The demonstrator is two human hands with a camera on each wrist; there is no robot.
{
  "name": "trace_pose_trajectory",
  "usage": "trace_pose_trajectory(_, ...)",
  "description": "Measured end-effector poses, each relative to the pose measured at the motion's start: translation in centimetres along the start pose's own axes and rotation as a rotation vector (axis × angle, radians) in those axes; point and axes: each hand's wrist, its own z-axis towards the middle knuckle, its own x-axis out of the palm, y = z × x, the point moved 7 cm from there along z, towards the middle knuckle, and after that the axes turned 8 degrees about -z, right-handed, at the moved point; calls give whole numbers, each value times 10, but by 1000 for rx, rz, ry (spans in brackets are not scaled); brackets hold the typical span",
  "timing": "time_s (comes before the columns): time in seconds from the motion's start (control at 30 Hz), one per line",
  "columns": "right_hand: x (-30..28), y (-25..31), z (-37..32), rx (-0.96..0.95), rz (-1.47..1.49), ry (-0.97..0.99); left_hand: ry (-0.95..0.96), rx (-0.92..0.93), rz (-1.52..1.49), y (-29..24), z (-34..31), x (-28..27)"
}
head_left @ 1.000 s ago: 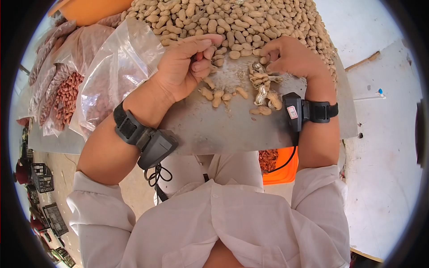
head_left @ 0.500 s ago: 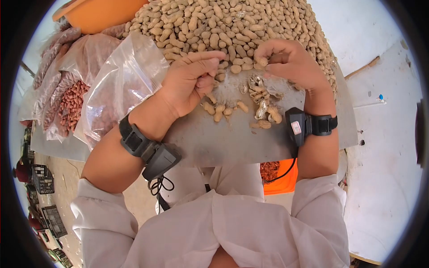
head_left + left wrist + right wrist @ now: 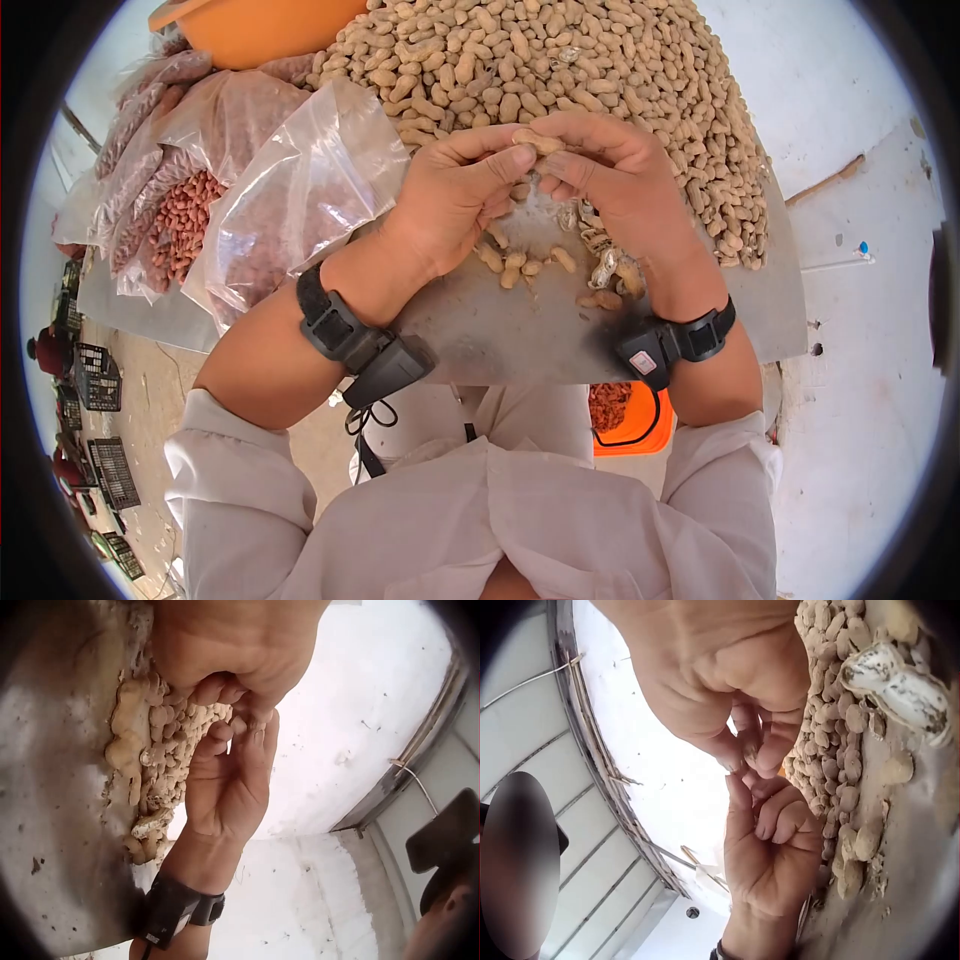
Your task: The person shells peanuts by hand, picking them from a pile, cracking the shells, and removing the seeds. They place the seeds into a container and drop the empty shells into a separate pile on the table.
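In the head view, one unshelled peanut [image 3: 538, 142] is held between the fingertips of both hands, just in front of the big peanut heap [image 3: 520, 60]. My left hand [image 3: 452, 195] pinches its left end with thumb and forefinger, the other fingers curled. From the other side my right hand [image 3: 625, 180] pinches it too. Both wrist views show the fingertips meeting, the peanut mostly covered by them. Below the hands lie several loose peanuts [image 3: 513, 268] and, by the right wrist, split empty shells [image 3: 604, 268].
Clear bags of red kernels [image 3: 183, 225] lie at the left, beneath an orange basin [image 3: 262, 30]. An orange container [image 3: 655, 430] with reddish contents stands below the grey table's [image 3: 480, 345] near edge. Dark crates [image 3: 115, 470] are on the floor at far left.
My right hand has brought a peanut from the heap's edge leftward to my left hand. The two hands, apart before, now meet at the peanut. The view has shifted slightly.
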Motion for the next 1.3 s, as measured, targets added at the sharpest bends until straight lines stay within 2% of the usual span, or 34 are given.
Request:
trace_pose_trajectory(0.13,3,8,-4,-18,-29,-66,-18,100,120,-7,0,-2)
trace_pose_trajectory(0.23,1,7,-5,-6,-164,-99,-65,175,256,-13,-2,1)
trace_pose_trajectory(0.33,2,9,-7,-9,-339,-112,-42,185,254,-13,-3,2)
trace_pose_trajectory(0.43,2,11,-7,-112,-492,-127,-11,215,344,-14,-3,4)
trace_pose_trajectory(0.53,3,11,-7,-124,-544,-155,0,232,375,-15,-4,4)
trace_pose_trajectory(1.3,8,8,-9,-95,-493,-181,2,211,285,-8,-5,1)
